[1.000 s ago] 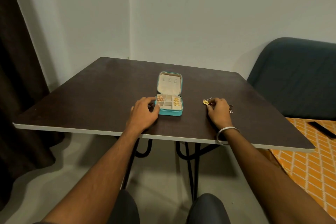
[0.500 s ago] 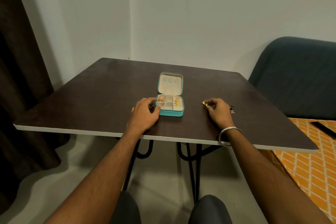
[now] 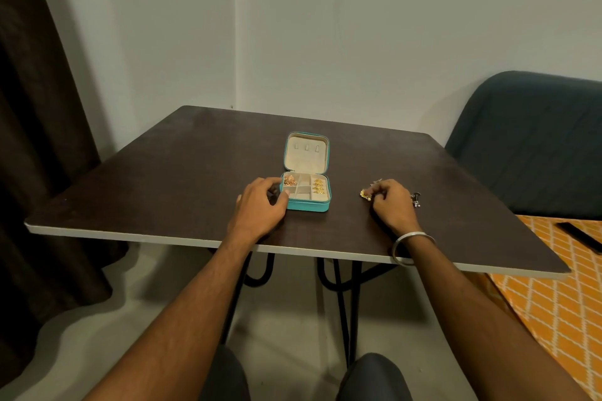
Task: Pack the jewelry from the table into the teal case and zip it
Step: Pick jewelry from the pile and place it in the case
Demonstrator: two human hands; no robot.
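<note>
Small teal zip-around case [image 3: 306, 203] open mid dark brown worktop [image 3: 169, 179], gold pieces in its compartments; left hand [image 3: 260, 205] steadying its left edge, grip loosely curled; right hand [image 3: 392, 202] pinching gold floral earring [image 3: 365, 195] right of case, silver pieces [image 3: 416, 198] just beside

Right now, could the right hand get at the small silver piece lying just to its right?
Probably yes. The silver piece lies uncovered on the table beside the right hand, though its fingers are busy at a gold piece.

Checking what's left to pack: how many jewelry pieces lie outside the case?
3 visible: gold piece at right hand's fingertips, silver piece beyond them, silver piece right of it; hand may hide more.
</note>
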